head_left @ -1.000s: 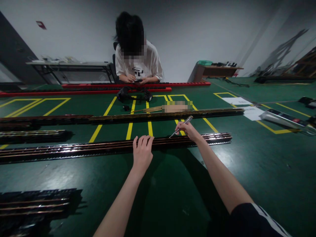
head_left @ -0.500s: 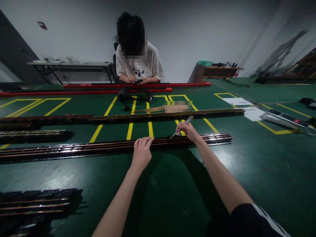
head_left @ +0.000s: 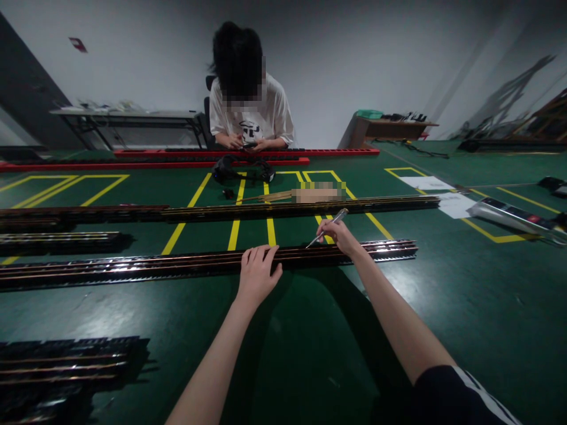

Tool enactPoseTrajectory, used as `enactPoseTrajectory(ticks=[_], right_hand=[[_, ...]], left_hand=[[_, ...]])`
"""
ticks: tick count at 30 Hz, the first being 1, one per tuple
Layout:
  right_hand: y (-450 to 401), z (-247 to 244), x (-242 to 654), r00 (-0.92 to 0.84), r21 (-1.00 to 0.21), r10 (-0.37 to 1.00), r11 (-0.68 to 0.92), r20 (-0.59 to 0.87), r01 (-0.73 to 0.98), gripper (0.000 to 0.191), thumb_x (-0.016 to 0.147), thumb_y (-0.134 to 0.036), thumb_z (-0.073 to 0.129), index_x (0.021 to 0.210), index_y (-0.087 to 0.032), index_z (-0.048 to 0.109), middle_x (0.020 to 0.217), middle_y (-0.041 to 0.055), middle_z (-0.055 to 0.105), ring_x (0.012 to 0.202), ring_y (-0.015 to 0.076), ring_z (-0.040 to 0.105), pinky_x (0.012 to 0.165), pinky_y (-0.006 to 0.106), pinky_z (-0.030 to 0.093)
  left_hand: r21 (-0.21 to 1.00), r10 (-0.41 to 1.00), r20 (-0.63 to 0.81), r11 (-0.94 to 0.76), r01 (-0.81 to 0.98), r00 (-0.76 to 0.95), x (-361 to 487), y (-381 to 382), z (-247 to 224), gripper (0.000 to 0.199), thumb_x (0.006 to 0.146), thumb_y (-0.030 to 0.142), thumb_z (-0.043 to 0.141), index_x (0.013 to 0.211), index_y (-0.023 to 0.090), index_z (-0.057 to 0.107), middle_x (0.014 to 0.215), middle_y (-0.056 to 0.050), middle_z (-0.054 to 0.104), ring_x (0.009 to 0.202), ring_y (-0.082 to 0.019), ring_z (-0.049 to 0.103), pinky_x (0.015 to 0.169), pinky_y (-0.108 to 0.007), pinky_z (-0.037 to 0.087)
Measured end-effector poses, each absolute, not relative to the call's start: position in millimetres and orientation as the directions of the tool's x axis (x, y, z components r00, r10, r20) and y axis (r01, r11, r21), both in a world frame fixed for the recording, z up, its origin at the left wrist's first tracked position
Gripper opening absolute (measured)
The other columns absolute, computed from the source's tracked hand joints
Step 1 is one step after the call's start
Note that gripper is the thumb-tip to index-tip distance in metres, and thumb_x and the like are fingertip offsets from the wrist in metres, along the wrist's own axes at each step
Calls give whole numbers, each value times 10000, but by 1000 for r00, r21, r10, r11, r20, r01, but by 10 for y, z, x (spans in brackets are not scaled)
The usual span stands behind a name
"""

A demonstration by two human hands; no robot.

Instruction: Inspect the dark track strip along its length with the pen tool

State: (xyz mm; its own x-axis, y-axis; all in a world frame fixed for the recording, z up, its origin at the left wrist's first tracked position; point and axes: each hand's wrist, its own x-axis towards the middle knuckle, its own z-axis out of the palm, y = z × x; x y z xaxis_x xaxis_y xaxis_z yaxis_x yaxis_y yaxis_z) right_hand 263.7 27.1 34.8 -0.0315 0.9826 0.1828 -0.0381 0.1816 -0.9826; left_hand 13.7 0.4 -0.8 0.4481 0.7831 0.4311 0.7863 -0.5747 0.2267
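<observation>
A long black rail with copper-coloured strips (head_left: pixel 177 264) lies across the green table in front of me. My left hand (head_left: pixel 259 271) rests on it, fingers over its top and the thumb spread away at the near side. Farther right, my right hand (head_left: pixel 337 234) is closed around a slim silver screwdriver (head_left: pixel 340 215). The thin shaft slants down to the left, with its tip at the rail's strips. Whether the tip touches them I cannot tell.
A similar long rail (head_left: pixel 301 209) lies behind, with shorter black pieces (head_left: pixel 66 366) at left. Beyond are a black headset (head_left: pixel 228 169), white papers (head_left: pixel 456 205) and red rails (head_left: pixel 336 151). Across the table sits a person (head_left: pixel 252 112) holding a small dark object.
My left thumb has moved out from the rail, away from the other fingers. My right hand and the screwdriver are almost unmoved.
</observation>
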Motion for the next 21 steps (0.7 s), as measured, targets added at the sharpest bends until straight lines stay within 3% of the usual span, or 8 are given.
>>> enactPoseTrajectory(ticks=[15,21], right_hand=[[264,371,2632,-40,-983,983,179,181,-45,143,628,-250,597,524,-159,638,532,1,587,470,109,552,542,260,459],[256,392,2618,-45,-982,981,188,189,-24,145,634,-257,608,528,-163,641,534,7,595,489,121,554,544,270,460]], left_hand=[[146,748,489,-578,803,449,149,5,-35,364,877,263,471,1207,160,583,1121,-111,628,1054,-251,560,957,-444,396],[122,748,500,-561,819,438,198,-34,-9,365,877,234,449,1205,161,590,1117,-124,628,1066,-263,564,985,-497,384]])
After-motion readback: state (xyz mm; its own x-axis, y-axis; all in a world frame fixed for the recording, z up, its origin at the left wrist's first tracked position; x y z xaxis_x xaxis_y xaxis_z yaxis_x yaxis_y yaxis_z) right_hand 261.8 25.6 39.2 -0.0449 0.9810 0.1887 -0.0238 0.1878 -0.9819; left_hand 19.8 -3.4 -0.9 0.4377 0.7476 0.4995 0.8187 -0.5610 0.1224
